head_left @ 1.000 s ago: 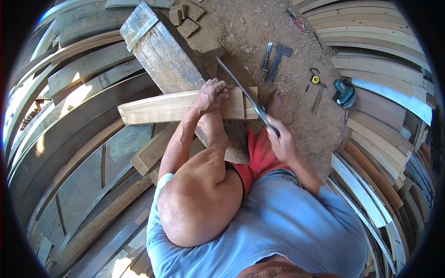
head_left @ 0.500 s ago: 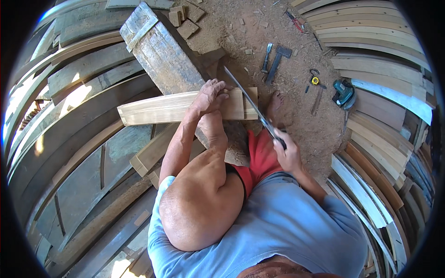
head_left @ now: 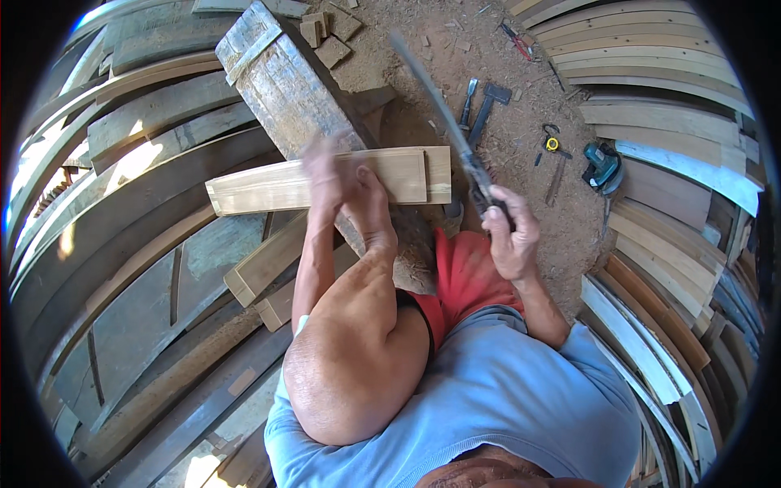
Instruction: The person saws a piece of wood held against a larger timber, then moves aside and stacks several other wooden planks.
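My right hand (head_left: 514,236) is closed around the dark handle of a handsaw (head_left: 439,102). Its narrow, motion-blurred blade points up and to the left, off the board's right end. A pale wooden board (head_left: 268,185) lies crosswise over a thick, worn timber block (head_left: 297,98). Near the board's right end a step shows, with a thinner tongue (head_left: 439,175) beyond it. My bare foot (head_left: 370,199) presses on the board's middle. Just left of that foot, my left hand (head_left: 325,167) is over the board; motion smears its fingers, and contact cannot be told.
On the dirt floor beyond lie a chisel (head_left: 468,102), a hammer (head_left: 490,110), a yellow tape measure (head_left: 552,145), red-handled pliers (head_left: 518,42) and a teal power tool (head_left: 604,167). Stacked planks (head_left: 643,53) line the right, more boards (head_left: 175,122) the left. Wood offcuts (head_left: 332,50) sit by the block.
My left hand has moved left along the board from near the foot's toes. The handsaw has come up and away from the board's right end, my right hand shifting slightly right.
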Demonstrator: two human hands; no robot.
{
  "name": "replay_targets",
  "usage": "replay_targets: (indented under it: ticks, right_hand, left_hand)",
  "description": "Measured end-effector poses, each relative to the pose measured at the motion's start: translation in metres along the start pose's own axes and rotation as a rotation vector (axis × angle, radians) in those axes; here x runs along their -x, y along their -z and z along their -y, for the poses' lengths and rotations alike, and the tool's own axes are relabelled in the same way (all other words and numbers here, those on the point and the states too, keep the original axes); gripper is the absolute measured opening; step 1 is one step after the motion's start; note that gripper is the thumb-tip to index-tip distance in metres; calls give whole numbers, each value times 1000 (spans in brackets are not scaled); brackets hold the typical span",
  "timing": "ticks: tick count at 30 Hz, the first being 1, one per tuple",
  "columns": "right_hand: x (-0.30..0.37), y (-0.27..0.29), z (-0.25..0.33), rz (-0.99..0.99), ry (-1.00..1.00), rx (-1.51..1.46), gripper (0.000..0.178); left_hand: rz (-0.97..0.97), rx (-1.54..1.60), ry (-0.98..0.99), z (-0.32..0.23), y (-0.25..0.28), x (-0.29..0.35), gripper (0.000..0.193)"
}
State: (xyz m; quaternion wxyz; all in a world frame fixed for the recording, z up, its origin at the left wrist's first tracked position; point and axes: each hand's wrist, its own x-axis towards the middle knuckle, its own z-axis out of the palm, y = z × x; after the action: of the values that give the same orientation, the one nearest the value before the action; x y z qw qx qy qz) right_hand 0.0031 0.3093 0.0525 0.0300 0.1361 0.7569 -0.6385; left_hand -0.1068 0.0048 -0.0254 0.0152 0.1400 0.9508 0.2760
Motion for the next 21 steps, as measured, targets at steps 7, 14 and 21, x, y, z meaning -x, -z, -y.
replay_targets:
  ticks: [7,14,21]
  right_hand:
    - [-8,38,3,-104,-121,62,31]
    - [15,31,-6,-50,-156,-74,30]
    - [18,36,4,-46,-168,-34,32]
  left_hand:
    - [-97,256,1381,55,43,262,43]
    - [-340,912,1404,98,7,228,49]
    - [-742,1303,582,112,55,35,55]
